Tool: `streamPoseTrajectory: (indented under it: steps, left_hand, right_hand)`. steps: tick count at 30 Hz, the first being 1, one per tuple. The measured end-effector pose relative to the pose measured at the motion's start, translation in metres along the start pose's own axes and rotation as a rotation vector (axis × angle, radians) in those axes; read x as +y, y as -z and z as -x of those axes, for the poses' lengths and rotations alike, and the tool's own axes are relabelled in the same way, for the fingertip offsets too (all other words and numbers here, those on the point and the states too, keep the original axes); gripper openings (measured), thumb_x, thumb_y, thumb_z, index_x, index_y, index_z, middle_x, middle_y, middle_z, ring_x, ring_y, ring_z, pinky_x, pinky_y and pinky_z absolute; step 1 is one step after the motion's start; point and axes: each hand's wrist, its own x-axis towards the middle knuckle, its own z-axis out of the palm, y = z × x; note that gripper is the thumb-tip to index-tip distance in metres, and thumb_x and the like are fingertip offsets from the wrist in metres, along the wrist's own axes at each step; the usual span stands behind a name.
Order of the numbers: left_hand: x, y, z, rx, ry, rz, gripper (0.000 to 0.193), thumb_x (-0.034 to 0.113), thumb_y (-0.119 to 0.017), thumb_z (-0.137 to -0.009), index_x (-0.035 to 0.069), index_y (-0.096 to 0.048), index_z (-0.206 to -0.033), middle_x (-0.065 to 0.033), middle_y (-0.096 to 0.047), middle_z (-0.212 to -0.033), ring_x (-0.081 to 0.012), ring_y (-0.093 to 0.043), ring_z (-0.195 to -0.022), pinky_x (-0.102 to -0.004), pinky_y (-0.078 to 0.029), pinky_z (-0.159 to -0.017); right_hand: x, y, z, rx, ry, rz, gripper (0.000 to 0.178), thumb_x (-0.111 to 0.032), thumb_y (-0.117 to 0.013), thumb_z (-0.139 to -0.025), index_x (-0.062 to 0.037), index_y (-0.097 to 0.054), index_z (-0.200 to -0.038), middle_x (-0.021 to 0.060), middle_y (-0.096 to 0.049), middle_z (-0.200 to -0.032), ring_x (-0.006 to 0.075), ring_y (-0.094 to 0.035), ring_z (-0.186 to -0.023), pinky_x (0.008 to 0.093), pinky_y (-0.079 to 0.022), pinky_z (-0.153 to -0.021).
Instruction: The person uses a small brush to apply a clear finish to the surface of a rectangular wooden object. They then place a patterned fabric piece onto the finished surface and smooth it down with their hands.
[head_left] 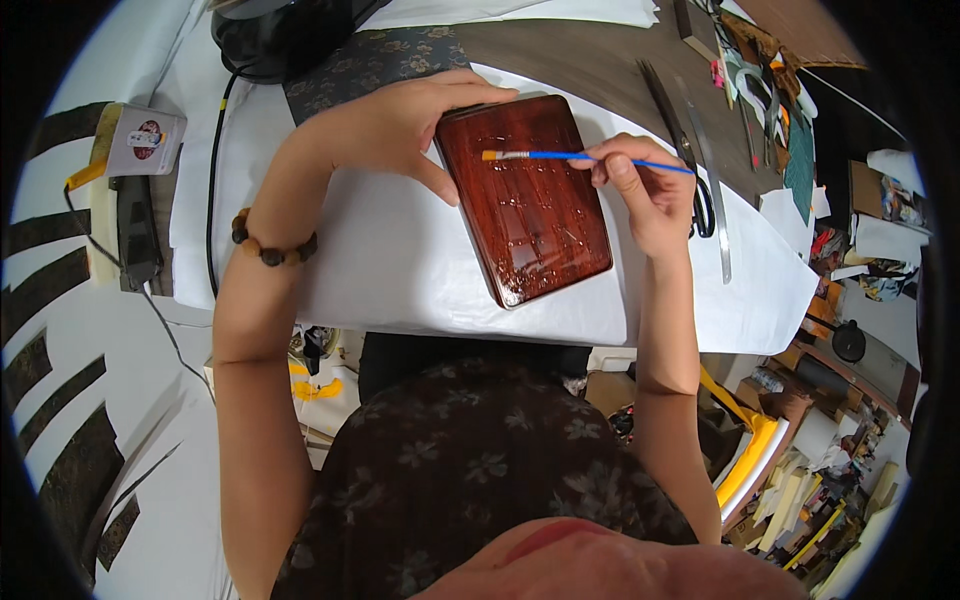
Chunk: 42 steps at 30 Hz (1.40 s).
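Note:
A glossy reddish-brown rectangular box or panel (545,225) with rounded corners lies tilted on white paper. Wet-looking streaks shine across its top. Around its upper left corner my left hand (425,120) is curved, the thumb against the left side and the fingers along the far edge. My right hand (650,195) pinches a thin blue-handled paintbrush (560,155) between thumb and fingers. The brush's flat tan bristles are over the upper left part of the panel; whether they touch it I cannot tell.
White paper (370,265) covers the near table. Large black-handled scissors (672,115) and a metal ruler (712,185) lie to the right. Patterned dark cloth (385,60) is at the back left. A black cable (215,190) runs down the left side, near a white container (150,140).

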Motion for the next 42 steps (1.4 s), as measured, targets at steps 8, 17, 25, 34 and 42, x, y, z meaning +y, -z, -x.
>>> streamPoseTrajectory:
  steps: [8, 17, 25, 34, 42]
  left_hand:
    - [-0.02, -0.015, -0.002, 0.041, 0.001, 0.278, 0.095, 0.004, -0.092, -0.062, 0.003, -0.049, -0.147, -0.0073, -0.052, -0.136, -0.0171, -0.055, -0.118, -0.0279, -0.049, -0.097]
    - [-0.014, -0.012, 0.002, 0.078, 0.035, 0.16, 0.093, 0.008, -0.092, -0.062, 0.005, -0.051, -0.146, -0.0065, -0.053, -0.134, -0.0155, -0.056, -0.112, -0.0268, -0.049, -0.089]
    - [-0.013, -0.013, -0.001, 0.089, 0.001, 0.084, 0.094, 0.018, -0.094, -0.061, 0.008, -0.053, -0.145, -0.0019, -0.057, -0.127, -0.0095, -0.054, -0.09, -0.0225, -0.042, -0.067]
    - [-0.016, -0.015, 0.001, 0.125, -0.033, 0.053, 0.093, 0.019, -0.094, -0.061, 0.009, -0.054, -0.144, -0.003, -0.057, -0.13, -0.0104, -0.054, -0.087, -0.0229, -0.043, -0.064]
    - [-0.02, -0.016, 0.001, 0.123, -0.071, 0.081, 0.092, 0.018, -0.094, -0.062, 0.01, -0.054, -0.145, -0.003, -0.058, -0.129, -0.0097, -0.055, -0.087, -0.0227, -0.044, -0.065]
  right_hand:
    - [0.012, -0.013, -0.007, 0.053, 0.025, 0.126, 0.013, -0.009, -0.067, -0.097, 0.0024, -0.073, -0.098, 0.0105, -0.075, -0.089, 0.014, -0.063, -0.075, 0.0261, -0.051, -0.072]
    - [0.011, -0.019, -0.006, 0.177, 0.069, 0.154, 0.013, -0.007, -0.065, -0.097, 0.0036, -0.072, -0.098, 0.0127, -0.074, -0.092, 0.0152, -0.064, -0.075, 0.0274, -0.051, -0.072]
    - [0.008, -0.023, -0.006, 0.124, 0.069, 0.218, 0.011, -0.006, -0.066, -0.096, 0.0032, -0.072, -0.096, 0.0134, -0.074, -0.092, 0.0156, -0.064, -0.074, 0.0277, -0.051, -0.071]
    - [0.005, -0.026, -0.005, 0.124, 0.108, 0.242, 0.01, -0.003, -0.065, -0.096, 0.0044, -0.071, -0.097, 0.0132, -0.074, -0.091, 0.0147, -0.063, -0.073, 0.0262, -0.051, -0.069]
    - [0.003, -0.028, -0.006, 0.173, 0.106, 0.262, 0.009, -0.003, -0.066, -0.095, 0.0035, -0.072, -0.094, 0.0109, -0.074, -0.087, 0.0144, -0.064, -0.073, 0.0262, -0.051, -0.069]
